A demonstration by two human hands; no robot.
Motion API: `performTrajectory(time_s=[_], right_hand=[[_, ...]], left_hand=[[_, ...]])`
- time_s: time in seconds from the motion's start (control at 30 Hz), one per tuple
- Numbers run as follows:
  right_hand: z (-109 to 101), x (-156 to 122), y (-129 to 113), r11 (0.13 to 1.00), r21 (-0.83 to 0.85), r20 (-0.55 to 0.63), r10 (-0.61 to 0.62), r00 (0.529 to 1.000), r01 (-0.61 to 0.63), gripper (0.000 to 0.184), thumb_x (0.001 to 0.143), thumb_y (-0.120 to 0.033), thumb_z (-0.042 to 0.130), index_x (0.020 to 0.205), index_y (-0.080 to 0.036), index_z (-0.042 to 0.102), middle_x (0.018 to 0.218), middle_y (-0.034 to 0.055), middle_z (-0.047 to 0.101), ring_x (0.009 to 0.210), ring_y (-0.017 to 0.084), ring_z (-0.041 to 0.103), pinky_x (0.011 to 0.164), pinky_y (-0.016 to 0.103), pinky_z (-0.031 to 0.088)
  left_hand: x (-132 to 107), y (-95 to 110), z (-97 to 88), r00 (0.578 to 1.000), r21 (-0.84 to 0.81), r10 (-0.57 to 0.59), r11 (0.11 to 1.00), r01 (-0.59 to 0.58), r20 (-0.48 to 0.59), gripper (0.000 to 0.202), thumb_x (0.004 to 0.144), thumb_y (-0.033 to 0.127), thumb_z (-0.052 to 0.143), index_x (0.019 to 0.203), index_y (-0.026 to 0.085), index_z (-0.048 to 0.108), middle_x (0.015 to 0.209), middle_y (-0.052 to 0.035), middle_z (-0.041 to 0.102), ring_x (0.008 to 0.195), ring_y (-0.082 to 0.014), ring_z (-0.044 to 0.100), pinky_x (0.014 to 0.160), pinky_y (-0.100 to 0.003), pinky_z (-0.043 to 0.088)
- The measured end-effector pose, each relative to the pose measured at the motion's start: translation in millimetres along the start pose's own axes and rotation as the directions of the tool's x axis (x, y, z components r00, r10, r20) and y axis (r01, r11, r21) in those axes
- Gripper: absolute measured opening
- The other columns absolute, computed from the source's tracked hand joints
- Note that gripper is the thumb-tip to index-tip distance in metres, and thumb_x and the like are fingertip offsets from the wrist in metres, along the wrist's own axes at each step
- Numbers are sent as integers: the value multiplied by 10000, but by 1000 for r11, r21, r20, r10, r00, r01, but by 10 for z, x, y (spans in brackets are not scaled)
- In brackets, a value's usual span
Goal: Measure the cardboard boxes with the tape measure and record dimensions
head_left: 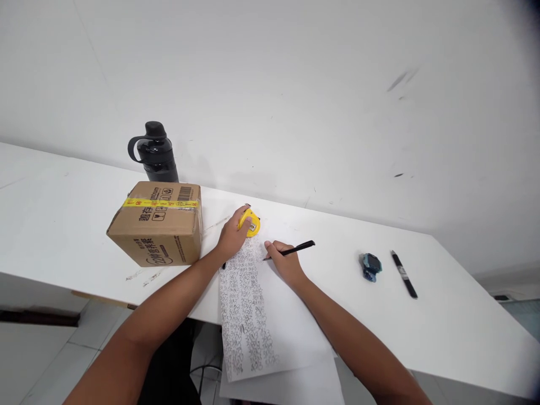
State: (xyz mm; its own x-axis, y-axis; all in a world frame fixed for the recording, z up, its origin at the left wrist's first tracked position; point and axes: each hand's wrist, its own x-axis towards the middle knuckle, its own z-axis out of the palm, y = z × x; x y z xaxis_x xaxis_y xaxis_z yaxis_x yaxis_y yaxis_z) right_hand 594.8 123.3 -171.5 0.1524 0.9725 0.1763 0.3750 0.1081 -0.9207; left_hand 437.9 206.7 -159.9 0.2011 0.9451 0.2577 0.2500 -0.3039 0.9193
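Observation:
My left hand (233, 232) is closed around a yellow tape measure (254, 217) at the top of a long sheet of paper (295, 332). Dense rows of dark handwriting fill the left side of the sheet, while its right side is blank. The paper hangs over the table's front edge. In my right hand (284, 262) is a black pen (300, 247), its tip close to the paper beside the written rows. A small dark object pokes out by the paper's left edge, mostly hidden under my left wrist.
Left of my arm stands a taped cardboard box (169, 225), with a black water bottle (158, 157) behind it. To the right lie a dark blue digital watch (371, 265) and a black marker (404, 274). A white wall (295, 101) bounds the table's back edge.

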Motion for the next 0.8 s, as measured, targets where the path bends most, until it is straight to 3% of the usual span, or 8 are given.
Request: performTrajectory(time_s=[0.23,0.4,0.8], right_hand=[[-5,0,-11,1000,4,-5,-11,1000,11,456,866,-562,526,613,-196,624,595,13,599,618,165,549,620,288,418],[-17,-6,-23,1000,9,-10,-6,1000,6,464,870,-596,501,736,-192,685,593,10,581,613,176,564,589,292,412],[-12,-2,66,999,41,-27,-19,999,20,528,875,-670,446,930,-207,696,509,-25,462,515,154,470,501,281,376]], left_hand=[[-7,12,1,1000,1,-8,1000,8,6,478,932,481,438,1376,309,475,1404,-22,536,1217,-218,542,1023,-358,435],[-13,17,-1,1000,16,1,1000,-2,9,471,935,477,431,1372,308,478,1404,-19,537,1221,-219,538,1032,-366,425],[-11,16,-1,1000,17,22,1000,-23,9,477,937,471,427,1376,290,475,1426,-31,518,1277,-219,504,1072,-367,395]])
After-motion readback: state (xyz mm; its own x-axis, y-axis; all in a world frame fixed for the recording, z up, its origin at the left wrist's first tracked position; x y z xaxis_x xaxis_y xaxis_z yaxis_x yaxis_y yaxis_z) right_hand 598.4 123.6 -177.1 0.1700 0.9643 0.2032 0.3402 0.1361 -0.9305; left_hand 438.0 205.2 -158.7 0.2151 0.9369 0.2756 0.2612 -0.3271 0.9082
